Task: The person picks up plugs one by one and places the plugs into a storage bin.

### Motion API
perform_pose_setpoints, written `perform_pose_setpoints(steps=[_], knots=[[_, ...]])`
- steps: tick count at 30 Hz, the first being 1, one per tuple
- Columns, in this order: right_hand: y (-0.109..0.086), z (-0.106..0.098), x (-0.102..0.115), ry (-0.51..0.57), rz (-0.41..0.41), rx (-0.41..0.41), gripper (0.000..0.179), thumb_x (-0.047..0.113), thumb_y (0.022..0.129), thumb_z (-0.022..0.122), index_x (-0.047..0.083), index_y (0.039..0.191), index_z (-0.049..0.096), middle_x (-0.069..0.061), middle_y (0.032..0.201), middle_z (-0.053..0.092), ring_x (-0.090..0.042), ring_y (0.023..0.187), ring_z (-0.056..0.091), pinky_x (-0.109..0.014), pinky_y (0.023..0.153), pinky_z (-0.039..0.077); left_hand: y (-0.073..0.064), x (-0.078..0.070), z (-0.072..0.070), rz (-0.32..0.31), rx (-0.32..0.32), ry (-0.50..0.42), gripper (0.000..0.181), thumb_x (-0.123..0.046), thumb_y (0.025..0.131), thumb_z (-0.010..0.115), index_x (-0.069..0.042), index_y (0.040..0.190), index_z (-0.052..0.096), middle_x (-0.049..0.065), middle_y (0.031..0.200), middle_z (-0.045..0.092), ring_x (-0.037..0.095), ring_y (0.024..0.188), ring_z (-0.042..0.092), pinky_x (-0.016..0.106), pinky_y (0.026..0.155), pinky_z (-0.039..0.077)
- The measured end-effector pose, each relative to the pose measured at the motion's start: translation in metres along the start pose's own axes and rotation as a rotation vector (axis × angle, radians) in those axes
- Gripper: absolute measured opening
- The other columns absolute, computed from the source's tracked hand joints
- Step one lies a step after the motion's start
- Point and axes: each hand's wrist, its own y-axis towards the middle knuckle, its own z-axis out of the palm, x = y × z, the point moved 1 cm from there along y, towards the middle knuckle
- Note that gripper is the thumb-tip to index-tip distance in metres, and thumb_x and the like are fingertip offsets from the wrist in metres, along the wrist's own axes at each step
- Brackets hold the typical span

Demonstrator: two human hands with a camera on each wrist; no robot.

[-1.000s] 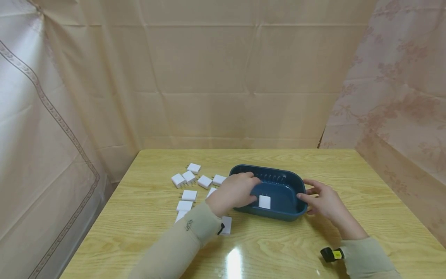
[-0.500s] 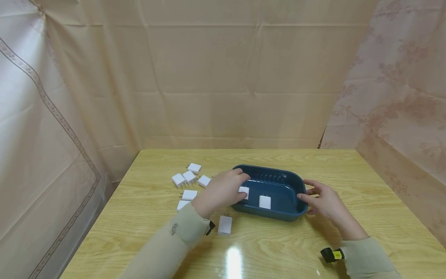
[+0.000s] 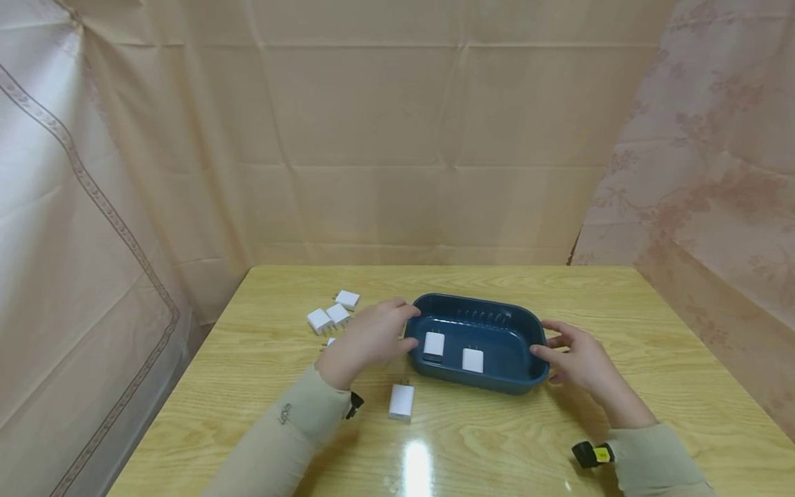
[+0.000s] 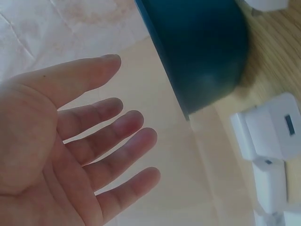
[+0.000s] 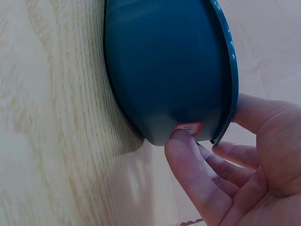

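Observation:
A dark blue oblong basin point(image 3: 491, 383) stands on the table, with two white plug-in chargers lying inside, one at the left point(image 3: 434, 343) and one near the front wall point(image 3: 473, 359). My right hand point(image 3: 580, 355) grips the basin's right end, thumb and fingers on either side of the rim; a fingertip presses by a red-edged sticker point(image 5: 188, 128). My left hand point(image 3: 371, 338) is just outside the left end. In the left wrist view its palm point(image 4: 84, 132) holds nothing, the fingers loosely extended. Another charger point(image 3: 401, 402) lies in front of the basin.
Several more white chargers point(image 3: 319, 321) lie on the table's left side, some hidden behind the left hand and forearm. The wooden table point(image 3: 497, 442) reaches to a cloth backdrop point(image 3: 373, 138) behind, with cloths hanging at both sides.
My left hand has let go of a charger inside the basin's left part and drawn back leftward over the rim. The right hand has stayed at the right end.

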Motion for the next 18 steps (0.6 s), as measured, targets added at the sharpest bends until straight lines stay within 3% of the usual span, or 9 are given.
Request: perform_pose_setpoints(steps=[12, 18], knots=[[0.0, -0.001, 0.0, -0.023, -0.001, 0.002, 0.074, 0.03, 0.097, 0.072, 0.0, 0.154, 0.036, -0.034, 0.126, 0.057, -0.023, 0.074, 0.07, -0.04, 0.06, 0.061, -0.007, 0.023, 0.006, 0.001, -0.049, -0.027, 0.047, -0.033, 0.091, 0.077, -0.011, 0.131, 0.068, 0.007, 0.13, 0.065, 0.025, 0.117, 0.062, 0.042, 0.099, 0.051], [0.0, -0.001, 0.001, -0.02, -0.004, 0.002, 0.073, 0.029, 0.097, 0.072, 0.0, 0.154, 0.037, -0.034, 0.125, 0.058, -0.023, 0.074, 0.07, -0.04, 0.059, 0.061, -0.012, 0.029, 0.006, -0.041, -0.039, -0.038, 0.048, -0.035, 0.092, 0.076, -0.011, 0.133, 0.067, 0.006, 0.131, 0.064, 0.025, 0.119, 0.061, 0.043, 0.098, 0.051]])
